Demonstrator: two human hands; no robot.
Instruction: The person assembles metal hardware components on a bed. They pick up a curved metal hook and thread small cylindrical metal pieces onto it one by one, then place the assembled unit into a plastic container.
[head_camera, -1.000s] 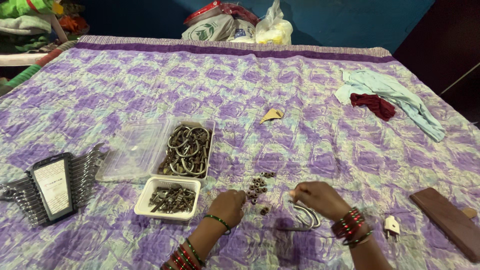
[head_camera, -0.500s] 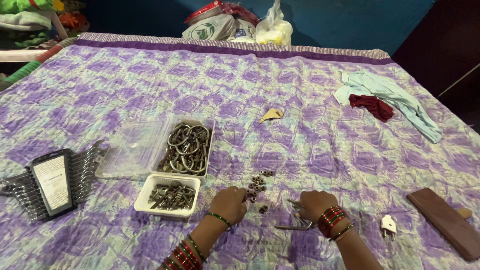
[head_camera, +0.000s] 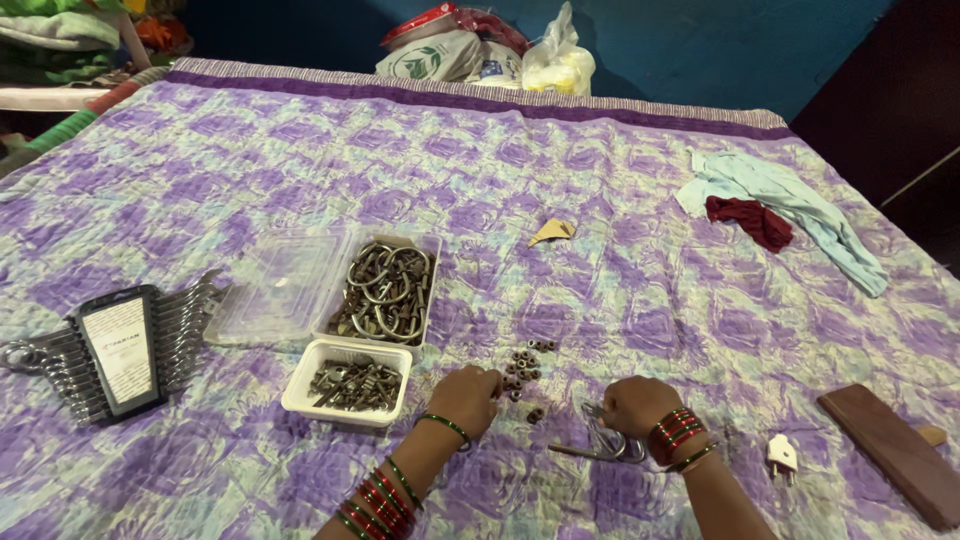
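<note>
Several small nuts (head_camera: 520, 368) lie just beside the left fingers (head_camera: 490, 380).

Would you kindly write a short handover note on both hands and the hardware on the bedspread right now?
Left hand: closed, knuckles up, at the small pile of nuts; whether it holds one is hidden.
Right hand: closed over metal U-bolts lying on the purple bedspread.
White tray holds small bolts; the clear box behind it holds more U-bolts, its lid open flat.
Spanner set lies far left, untouched.
Done: nothing visibly assembled. Left: loose nuts and U-bolts.
</note>
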